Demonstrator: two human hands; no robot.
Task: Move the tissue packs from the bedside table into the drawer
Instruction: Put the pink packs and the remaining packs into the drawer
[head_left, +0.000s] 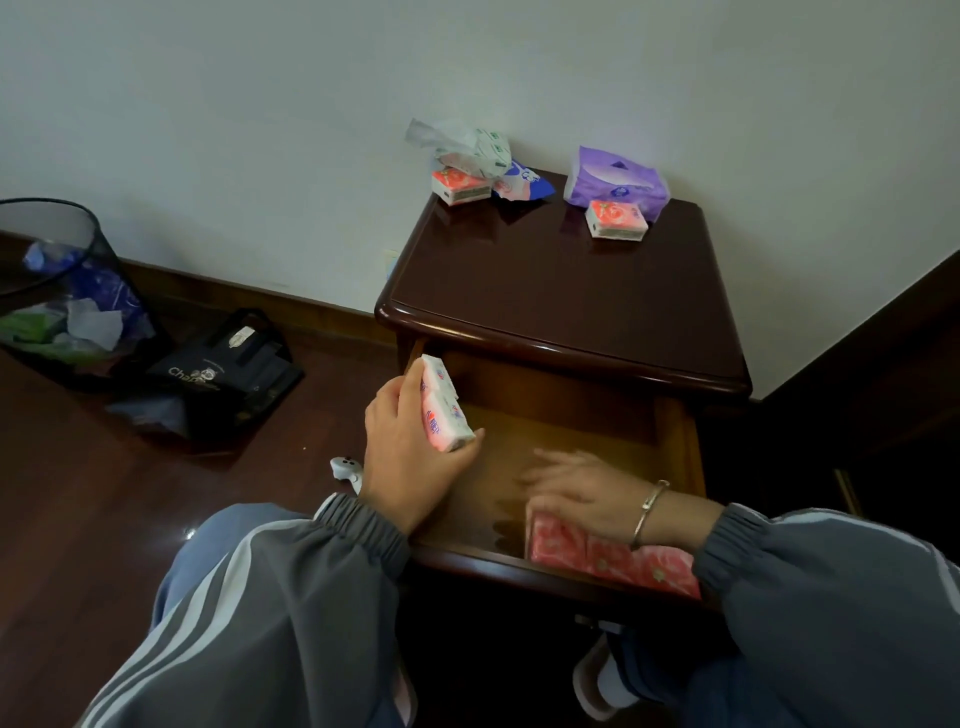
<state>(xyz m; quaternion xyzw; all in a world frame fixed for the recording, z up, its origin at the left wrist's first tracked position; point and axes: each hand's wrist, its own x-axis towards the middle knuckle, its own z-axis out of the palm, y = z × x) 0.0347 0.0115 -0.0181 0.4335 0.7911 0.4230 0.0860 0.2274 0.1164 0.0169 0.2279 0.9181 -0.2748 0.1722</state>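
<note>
My left hand (408, 452) grips a pink and white tissue pack (445, 402) over the left side of the open drawer (680, 447). Inside the drawer, my right hand (576, 488) lies blurred, fingers spread flat, on a row of pink tissue packs (613, 558) at the front right. On the dark bedside table (561, 296), two more pink packs stand at the back, one on the left (461, 185) and one on the right (616, 219).
A purple soft tissue bag (615, 174), a blue and white wrapper (522, 182) and a crumpled clear wrapper (462, 148) sit at the table's back edge. On the floor to the left are a mesh waste bin (62, 291), a black bag (228, 369) and a white controller (345, 467).
</note>
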